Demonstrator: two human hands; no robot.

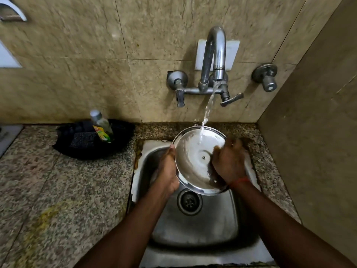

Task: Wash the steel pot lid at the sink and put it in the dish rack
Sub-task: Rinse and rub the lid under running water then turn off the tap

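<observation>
The steel pot lid (195, 159) was held over the sink (195, 225), tilted with its hollow underside toward the camera and its top edge toward the wall, under the stream from the tap (214, 55). The left hand (168, 171) gripped its left rim; the right hand (229, 163) lay curled against the inner right side — blurred, so its grip was unclear. The bottle (101, 125) in the black tray (123, 132) had a yellow-green label, unreadable.

Count, relative to grip on lid:
- round steel pot lid (195, 161): 1, in grip
- bare hands: 2, left hand (168, 171), right hand (229, 163)
- curved chrome tap spout (214, 53): 1, above grip
- clear dish-soap bottle (101, 126): 1, left of grip
- round sink drain (189, 201): 1, below grip
</observation>
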